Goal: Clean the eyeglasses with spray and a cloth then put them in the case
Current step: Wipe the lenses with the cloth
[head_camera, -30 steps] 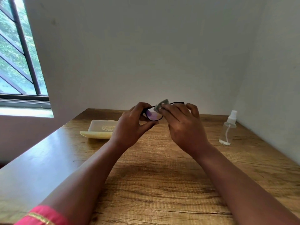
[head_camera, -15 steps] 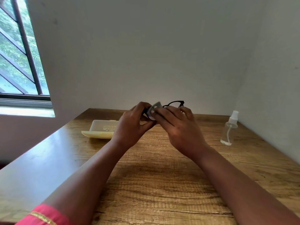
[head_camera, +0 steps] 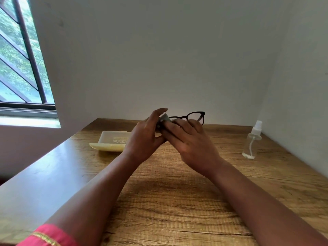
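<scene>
A pair of black-framed eyeglasses is being held up above a wooden table at the centre of the frame, with one lens rim and a temple showing against the pale wall behind. The other lens is being hidden by a small grey cloth, which is being pinched over it. The left hand, just left of centre, is being kept curled around that side of the frame, its thumb raised above the cloth and its fingers folded under; how the grip is being shared between frame and cloth cannot be told, since the hands are standing in the way. The right hand, just right of centre, is being pressed against the cloth and the frame with its fingers closed and laid flat, its back turned to the camera.

An open, pale yellow glasses case is being left lying on the table at centre left, partly blocked by the left wrist, its lid tipped back toward the wall. A clear spray bottle with a white nozzle is being left standing upright at the right of the frame, well apart from the hands and close to the side wall. A barred window is being shown at upper left, and a pink sleeve with gold trim is being caught at the lower left edge.
</scene>
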A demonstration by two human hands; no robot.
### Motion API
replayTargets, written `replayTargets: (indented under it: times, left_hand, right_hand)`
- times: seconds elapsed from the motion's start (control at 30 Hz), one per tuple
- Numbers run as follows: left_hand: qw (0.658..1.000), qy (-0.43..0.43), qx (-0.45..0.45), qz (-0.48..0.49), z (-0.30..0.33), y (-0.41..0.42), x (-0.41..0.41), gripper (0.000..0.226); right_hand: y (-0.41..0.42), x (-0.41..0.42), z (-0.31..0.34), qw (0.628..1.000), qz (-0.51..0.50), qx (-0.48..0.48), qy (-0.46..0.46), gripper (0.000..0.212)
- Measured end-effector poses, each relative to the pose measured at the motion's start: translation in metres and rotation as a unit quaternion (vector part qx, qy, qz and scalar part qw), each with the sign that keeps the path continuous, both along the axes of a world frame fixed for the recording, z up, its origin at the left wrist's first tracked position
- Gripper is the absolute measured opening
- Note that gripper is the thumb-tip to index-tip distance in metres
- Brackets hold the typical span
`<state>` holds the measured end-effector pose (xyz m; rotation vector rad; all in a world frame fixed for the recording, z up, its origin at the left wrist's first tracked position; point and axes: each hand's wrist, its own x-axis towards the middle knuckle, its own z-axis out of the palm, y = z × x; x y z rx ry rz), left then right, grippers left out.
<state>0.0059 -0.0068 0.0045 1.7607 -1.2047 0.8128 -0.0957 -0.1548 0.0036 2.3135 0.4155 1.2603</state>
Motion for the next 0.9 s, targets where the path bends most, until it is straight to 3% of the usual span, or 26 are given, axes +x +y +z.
replayTargets:
  times: [0.13, 0.27, 0.5, 0.7, 0.9]
  left_hand:
    - [1.000, 0.017, -0.024, -0.009, 0.003, 0.000, -0.002, 0.064]
    - [1.000, 0.004, -0.023, -0.012, 0.005, 0.001, -0.003, 0.054]
    - [0.999, 0.014, -0.032, -0.008, 0.003, 0.002, 0.000, 0.050]
    - [1.000, 0.011, -0.020, -0.013, 0.004, 0.003, -0.003, 0.055]
    - [1.000, 0.002, -0.008, -0.009, 0.004, 0.002, -0.003, 0.047]
  right_hand:
    - [-0.011, -0.001, 0.000, 0.999, -0.025, -0.005, -0.033, 0.045]
    - [-0.031, -0.007, 0.003, 0.995, -0.081, 0.027, -0.047, 0.063]
    - [-0.051, -0.013, 0.006, 0.984, -0.126, 0.109, -0.067, 0.056]
    - [-0.042, -0.014, 0.007, 0.981, -0.123, 0.146, -0.039, 0.053]
    - [-0.031, -0.013, 0.006, 0.993, -0.051, 0.105, -0.026, 0.041]
